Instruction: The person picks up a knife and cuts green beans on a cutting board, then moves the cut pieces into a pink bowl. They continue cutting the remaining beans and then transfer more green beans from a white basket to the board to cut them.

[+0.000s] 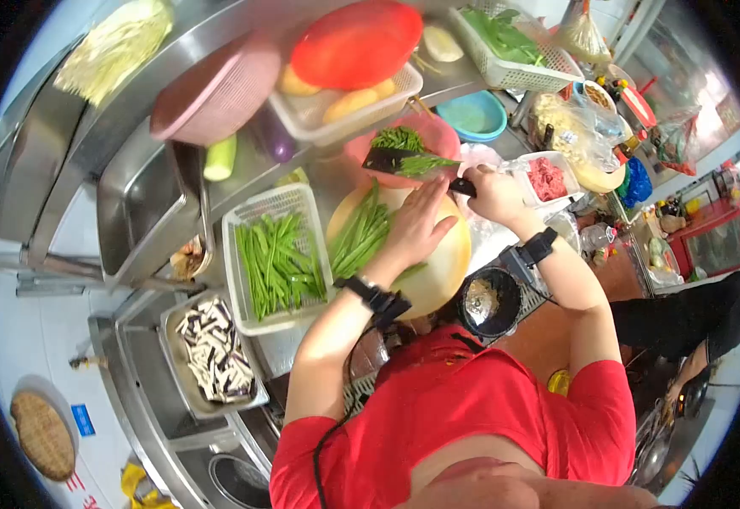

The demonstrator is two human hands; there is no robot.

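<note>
My right hand (495,197) grips the black handle of a cleaver (383,159), whose dark blade lies over a pink basin (439,144). Cut green beans (425,165) rest on the blade, and more cut pieces are heaped in the basin. Fingers stretched out and together, my left hand (421,225) is over the round cutting board (446,254), its fingertips close to the blade and handle. Uncut green beans (361,227) lie on the board left of that hand. A white basket (234,246) of long green beans stands beside the board.
Left of the basket, a metal tray (255,399) holds eggplant strips. A sink (132,212) is at the upper left. Behind the basin stand a white basket (310,127) and a blue bowl (476,116). A container of minced meat (546,180) is right; another person (684,314) stands nearby.
</note>
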